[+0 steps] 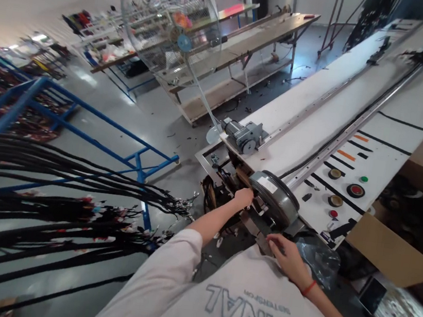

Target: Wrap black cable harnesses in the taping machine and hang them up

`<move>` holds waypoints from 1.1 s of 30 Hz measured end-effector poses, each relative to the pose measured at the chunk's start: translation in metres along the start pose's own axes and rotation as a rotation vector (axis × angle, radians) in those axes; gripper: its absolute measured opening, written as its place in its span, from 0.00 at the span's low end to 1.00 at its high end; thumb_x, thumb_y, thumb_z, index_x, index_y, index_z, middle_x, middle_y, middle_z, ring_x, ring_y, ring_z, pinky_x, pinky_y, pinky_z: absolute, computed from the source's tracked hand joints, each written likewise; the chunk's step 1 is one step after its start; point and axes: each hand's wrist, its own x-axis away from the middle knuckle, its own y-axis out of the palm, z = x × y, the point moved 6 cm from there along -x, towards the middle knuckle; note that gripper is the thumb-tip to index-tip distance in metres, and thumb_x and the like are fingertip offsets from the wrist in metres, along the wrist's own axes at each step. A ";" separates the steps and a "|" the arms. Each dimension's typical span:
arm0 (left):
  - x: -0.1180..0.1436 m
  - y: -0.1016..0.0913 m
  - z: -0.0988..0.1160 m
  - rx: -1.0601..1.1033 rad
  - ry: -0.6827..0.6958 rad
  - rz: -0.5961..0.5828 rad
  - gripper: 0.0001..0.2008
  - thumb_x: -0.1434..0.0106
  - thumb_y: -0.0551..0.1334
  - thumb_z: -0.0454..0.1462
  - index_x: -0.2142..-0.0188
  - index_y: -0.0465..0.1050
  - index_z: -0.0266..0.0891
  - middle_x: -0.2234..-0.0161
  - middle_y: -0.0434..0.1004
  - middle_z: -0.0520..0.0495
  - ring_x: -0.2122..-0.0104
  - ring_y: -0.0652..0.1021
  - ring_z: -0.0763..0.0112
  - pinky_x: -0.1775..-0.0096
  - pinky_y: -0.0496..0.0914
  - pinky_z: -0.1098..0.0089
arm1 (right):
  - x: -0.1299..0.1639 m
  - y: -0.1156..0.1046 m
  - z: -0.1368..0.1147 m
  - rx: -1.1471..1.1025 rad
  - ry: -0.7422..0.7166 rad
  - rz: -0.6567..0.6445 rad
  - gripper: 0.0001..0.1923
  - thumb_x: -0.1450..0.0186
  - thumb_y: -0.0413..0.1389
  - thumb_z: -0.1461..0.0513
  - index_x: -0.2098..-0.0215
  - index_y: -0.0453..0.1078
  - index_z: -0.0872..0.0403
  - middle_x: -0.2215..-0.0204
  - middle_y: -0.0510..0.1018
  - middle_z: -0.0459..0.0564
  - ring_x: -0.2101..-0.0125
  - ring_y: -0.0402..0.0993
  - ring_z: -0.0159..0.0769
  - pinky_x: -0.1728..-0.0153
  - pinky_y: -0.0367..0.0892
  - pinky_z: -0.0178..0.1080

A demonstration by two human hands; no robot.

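My left hand (pixel 244 198) is closed at the left side of a large dark round drum (pixel 274 195) with a white label, at the near end of a long white machine table. Its fingertips are hidden, so what they grip cannot be made out. My right hand (pixel 288 261) is low in front of the drum, thumb and fingers loosely bent and apart, beside the metal parts under it. I see nothing clearly held there. An orange band (pixel 309 288) circles the right wrist.
A grey motor (pixel 244 134) sits on the white table (pixel 305 100), with push buttons (pixel 356 190) to the right. Black cable bundles (pixel 58 169) hang across a blue rack (pixel 109 137) at left. A large fan (pixel 183 43), a cardboard box (pixel 394 250) and clear plastic (pixel 318 263) are nearby.
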 end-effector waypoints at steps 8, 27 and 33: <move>0.025 -0.007 -0.011 -0.118 0.146 0.234 0.11 0.30 0.54 0.36 0.51 0.70 0.36 0.52 0.77 0.35 0.48 0.76 0.56 0.45 0.68 0.60 | -0.003 -0.020 -0.041 -0.074 -0.040 0.017 0.16 0.31 0.50 0.52 0.59 0.75 0.52 0.65 0.82 0.52 0.65 0.79 0.41 0.60 0.72 0.40; 0.039 0.024 -0.093 0.141 0.167 0.191 0.17 0.35 0.55 0.49 0.68 0.71 0.39 0.79 0.70 0.53 0.75 0.72 0.69 0.67 0.68 0.70 | 0.009 -0.026 -0.030 -0.089 0.016 0.102 0.15 0.31 0.50 0.54 0.60 0.74 0.53 0.66 0.82 0.51 0.65 0.78 0.38 0.61 0.71 0.38; 0.057 0.041 -0.107 0.190 0.177 0.251 0.13 0.36 0.59 0.42 0.58 0.75 0.36 0.65 0.80 0.47 0.65 0.77 0.66 0.57 0.70 0.68 | -0.003 -0.018 -0.011 -0.044 0.059 0.019 0.20 0.32 0.50 0.47 0.58 0.74 0.53 0.65 0.83 0.54 0.63 0.80 0.42 0.61 0.72 0.40</move>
